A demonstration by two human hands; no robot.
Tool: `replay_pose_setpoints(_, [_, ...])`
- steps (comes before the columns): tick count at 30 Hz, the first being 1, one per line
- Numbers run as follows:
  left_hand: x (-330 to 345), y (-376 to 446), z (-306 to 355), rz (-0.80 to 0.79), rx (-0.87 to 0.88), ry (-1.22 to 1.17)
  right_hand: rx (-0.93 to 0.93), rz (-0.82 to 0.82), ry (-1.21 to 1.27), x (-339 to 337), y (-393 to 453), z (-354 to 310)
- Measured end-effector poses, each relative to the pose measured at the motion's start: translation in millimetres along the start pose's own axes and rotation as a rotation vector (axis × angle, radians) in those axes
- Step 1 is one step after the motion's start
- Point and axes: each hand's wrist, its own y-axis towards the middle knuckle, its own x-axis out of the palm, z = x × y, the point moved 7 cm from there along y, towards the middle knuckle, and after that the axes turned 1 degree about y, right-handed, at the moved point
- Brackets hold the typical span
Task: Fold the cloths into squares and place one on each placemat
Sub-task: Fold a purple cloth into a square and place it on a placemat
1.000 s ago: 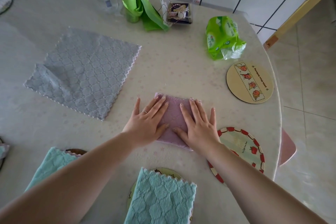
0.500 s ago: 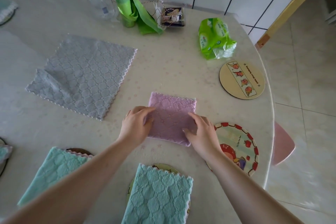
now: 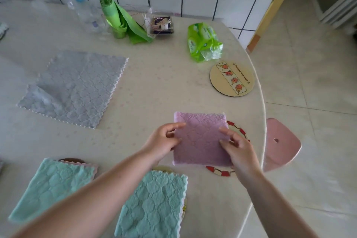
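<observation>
A pink cloth (image 3: 201,137), folded into a square, is held over the round red-rimmed placemat (image 3: 238,129) near the table's right edge and covers most of it. My left hand (image 3: 164,142) pinches its left edge. My right hand (image 3: 236,145) pinches its right edge. Two folded teal cloths lie nearer me: one (image 3: 152,205) on a round placemat (image 3: 164,168), the other (image 3: 50,183) on a dark placemat (image 3: 70,160). A grey cloth (image 3: 75,87) lies unfolded at the left, one corner turned over. A bare round placemat (image 3: 231,78) with a picture strip sits farther right.
Along the tiled wall stand a clear bottle (image 3: 87,13), a green bag roll (image 3: 119,19), a small dark packet (image 3: 162,25) and a green tissue pack (image 3: 204,41). A pink stool (image 3: 280,145) stands beside the table's right edge (image 3: 260,102).
My hands went from pressing flat on the pink cloth to pinching its sides. The cloth has shifted right onto the red-rimmed placemat.
</observation>
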Motion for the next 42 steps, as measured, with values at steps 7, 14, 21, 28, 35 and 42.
replay_pose_setpoints(7, [64.7,17.6,-2.6,-0.096,0.102,0.300,-0.100,0.099,-0.229,-58.7,-7.5,17.4])
replay_pose_setpoints(14, [71.8,29.9,-3.4,-0.071,0.221,0.494,-0.175,0.138,-0.340,-63.1,-4.2,24.9])
replay_pose_setpoints(21, [80.9,7.2,12.3,-0.010,0.569,1.131,-0.338,0.171,-0.746,-57.5,-8.3,19.1])
replay_pose_setpoints(28, [89.9,16.7,-21.7,-0.205,0.574,1.556,-0.361,-0.056,-1.150,-38.9,4.7,40.1])
replay_pose_setpoints(35, [89.2,17.8,-9.5,-0.232,0.511,1.472,-0.394,-0.011,-1.153,-39.7,6.2,25.8])
replay_pose_setpoints(42, [12.7,-7.9,18.6,0.063,0.444,0.717,-0.524,0.026,-0.770,1.6,-15.7,-36.8])
